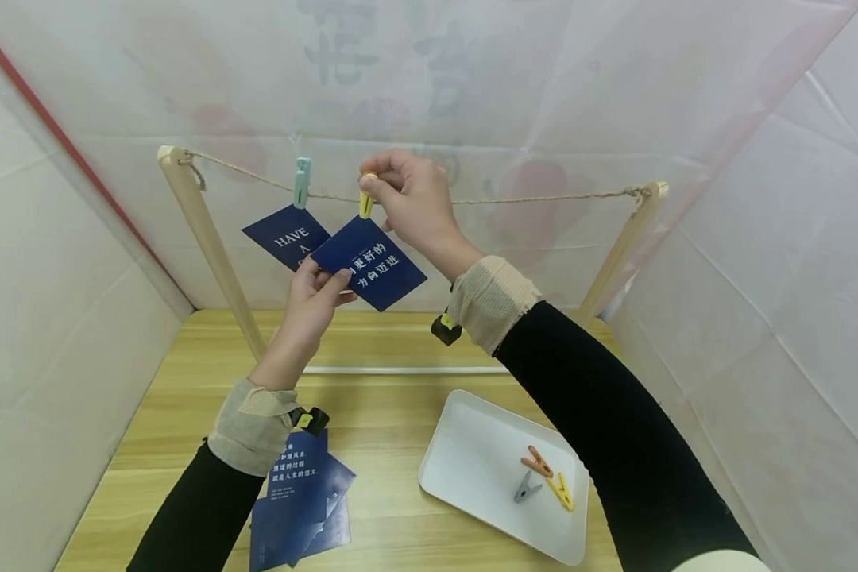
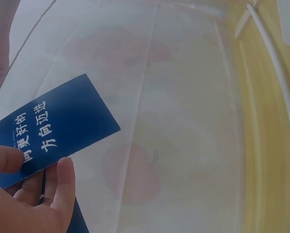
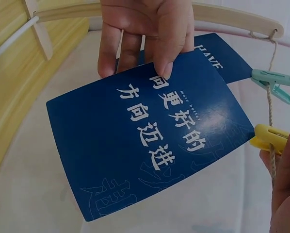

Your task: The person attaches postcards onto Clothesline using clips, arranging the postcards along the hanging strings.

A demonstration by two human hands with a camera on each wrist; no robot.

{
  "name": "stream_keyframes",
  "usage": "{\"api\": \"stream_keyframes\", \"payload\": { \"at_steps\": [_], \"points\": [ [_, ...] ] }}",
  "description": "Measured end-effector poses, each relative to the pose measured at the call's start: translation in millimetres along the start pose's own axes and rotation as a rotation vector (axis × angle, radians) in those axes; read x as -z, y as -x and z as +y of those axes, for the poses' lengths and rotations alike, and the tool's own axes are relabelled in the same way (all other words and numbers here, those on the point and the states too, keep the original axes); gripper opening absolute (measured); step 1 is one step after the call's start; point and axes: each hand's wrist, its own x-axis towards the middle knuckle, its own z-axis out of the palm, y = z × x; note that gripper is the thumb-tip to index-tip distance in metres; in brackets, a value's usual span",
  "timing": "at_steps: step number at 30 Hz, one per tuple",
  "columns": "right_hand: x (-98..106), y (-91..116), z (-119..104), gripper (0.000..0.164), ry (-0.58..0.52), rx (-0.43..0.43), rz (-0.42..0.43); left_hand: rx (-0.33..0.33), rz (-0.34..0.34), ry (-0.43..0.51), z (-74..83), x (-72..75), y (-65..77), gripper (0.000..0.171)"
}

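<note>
Head view: the left hand (image 1: 307, 308) pinches the navy Chinese-lettered card (image 1: 393, 278) by its lower-left edge, just below the twine (image 1: 543, 199); the right hand (image 1: 423, 208) pinches the yellow clothespin (image 1: 366, 206) at the card's top corner. Three clothespins (image 1: 539, 462) lie near the white tray's (image 1: 479, 445) right edge. Left wrist view: the card should be light, stiffish, easily creased. Right wrist view: its glossy face may slip, so edges seem the best hold.

"What can't you see?"
"The front card (image 1: 389, 287) hides part of the back card (image 1: 280, 230)."
"And the pile (image 1: 293, 508)?"
"The left wrist wrap (image 1: 246, 433) covers a corner, and its smallest words are too tiny to read."
</note>
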Motion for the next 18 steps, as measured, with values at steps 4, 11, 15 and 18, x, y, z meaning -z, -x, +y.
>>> {"api": "stream_keyframes", "payload": {
  "at_steps": [4, 11, 15, 18],
  "points": [
    [-0.9, 1.1, 0.2, 0.019, 0.005, -0.003, -0.015, -0.004, -0.002, -0.003, 0.3, 0.0, 0.3, 0.042],
    [-2.0, 2.8, -0.4, 0.028, 0.009, -0.012, -0.036, -0.007, 0.001, 0.015, 0.4, -0.5, -0.6, 0.041],
    [-2.3, 3.5, -0.1, 0.034, 0.038, -0.016, -0.041, -0.014, -0.004, 0.023, 1.9, -0.3, -0.3, 0.040],
    [-2.4, 3.9, 0.0, 0.038, 0.058, -0.018, -0.042, -0.024, -0.005, 0.023, 2.5, 0.1, 0.0, 0.039]
  ]
}}
